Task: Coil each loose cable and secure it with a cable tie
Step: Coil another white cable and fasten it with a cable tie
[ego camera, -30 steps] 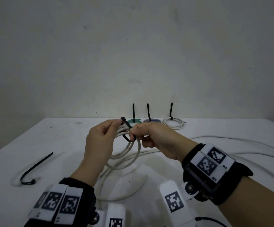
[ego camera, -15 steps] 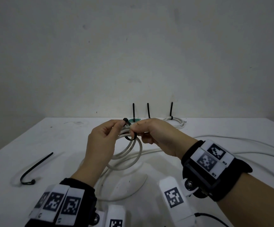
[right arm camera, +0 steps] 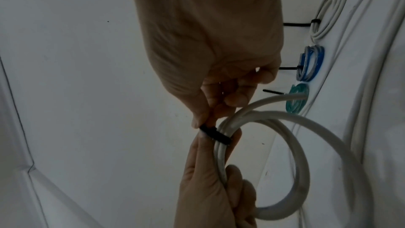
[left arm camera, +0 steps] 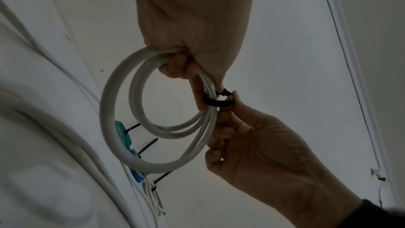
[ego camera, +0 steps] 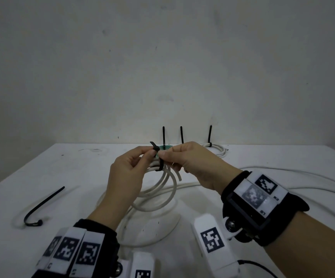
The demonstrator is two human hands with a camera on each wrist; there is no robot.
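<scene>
A white cable coil of a few loops is held up above the white table. My left hand grips the top of the coil, fingers curled round its strands, thumb and forefinger at the tie's head. A black cable tie is looped around the bundled strands. My right hand pinches this tie just beside the coil. The tie's tail end is hidden behind the fingers.
A spare black cable tie lies on the table at the left. Three tied coils sit at the far edge: green, blue and white. Long loose white cable runs across the right side.
The black tie's loop has shrunk from a loose ring to a snug band around the coil's strands. Both hands have drawn closer together and lifted slightly.
</scene>
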